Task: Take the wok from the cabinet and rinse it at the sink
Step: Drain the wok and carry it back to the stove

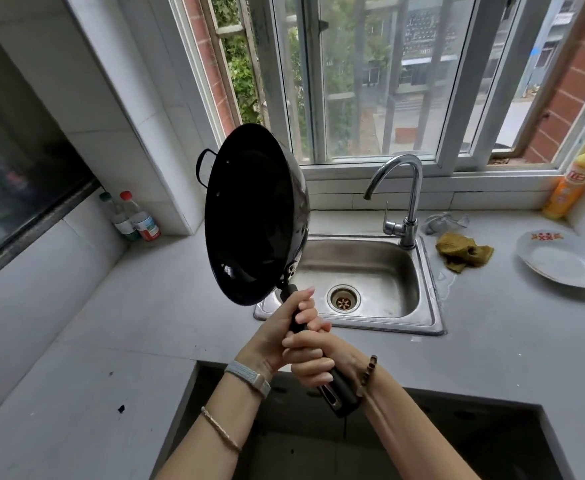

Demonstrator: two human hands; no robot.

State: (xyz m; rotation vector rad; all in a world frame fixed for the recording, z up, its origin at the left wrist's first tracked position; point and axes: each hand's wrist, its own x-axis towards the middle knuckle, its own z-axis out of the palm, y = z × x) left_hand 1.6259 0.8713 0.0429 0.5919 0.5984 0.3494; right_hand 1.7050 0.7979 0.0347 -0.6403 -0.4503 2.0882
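Observation:
A black wok is held up on edge in the air, its inside facing left, over the left rim of the steel sink. Both hands grip its long black handle. My left hand wraps the handle near the bowl. My right hand wraps it just below, with the handle's end sticking out past the wrist. The chrome tap stands behind the sink on the right, and no water runs from it.
A yellow-green cloth and a crumpled clear bag lie right of the sink. A white plate and an orange detergent bottle stand further right. Two small bottles sit in the left corner. A dark opening cuts the counter below my arms.

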